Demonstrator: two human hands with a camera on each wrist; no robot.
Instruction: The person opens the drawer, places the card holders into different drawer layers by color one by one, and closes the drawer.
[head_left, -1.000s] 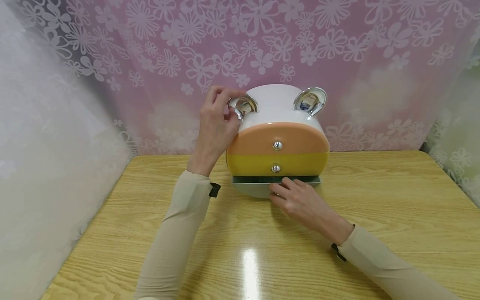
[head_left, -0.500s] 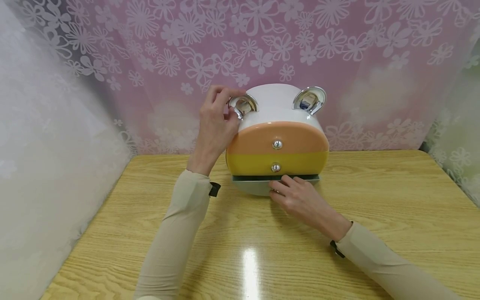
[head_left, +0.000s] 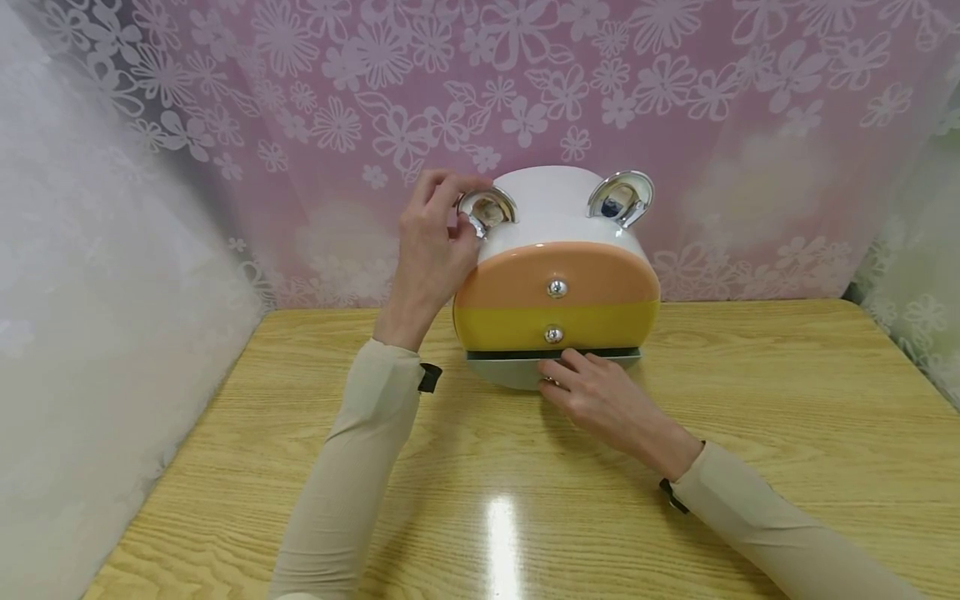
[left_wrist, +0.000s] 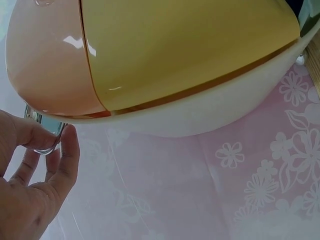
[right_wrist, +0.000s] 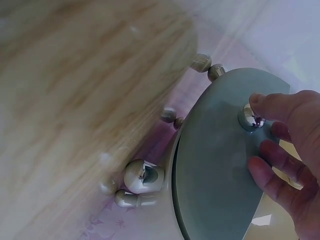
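Note:
A rounded white cabinet (head_left: pixel 555 196) shaped like an animal stands on the table, with an orange drawer (head_left: pixel 502 279) above a yellow drawer (head_left: pixel 495 329), each bearing a round silver knob. Below these, a grey-green drawer (head_left: pixel 498 372) sticks out a little, a dark gap showing along its top. At the cabinet's upper left, my left hand (head_left: pixel 435 242) pinches the chrome ear (head_left: pixel 491 210) between thumb and fingers. My right hand (head_left: pixel 607 404) holds the grey-green drawer's silver knob (right_wrist: pixel 250 120); its other fingers lie by the drawer front. The drawer's inside is hidden.
The second chrome ear (head_left: pixel 621 200) rises at the cabinet's upper right. Silver ball feet (right_wrist: pixel 142 176) support the cabinet on the wood-grain table (head_left: pixel 300 467). A pink flowered curtain (head_left: pixel 337 167) hangs close behind, and a pale sheet (head_left: pixel 112 292) flanks the left side.
The grey-green drawer has slid slightly inward, and the gap above it has narrowed. My right hand has moved a little toward the cabinet with it. The left hand keeps its place on the ear.

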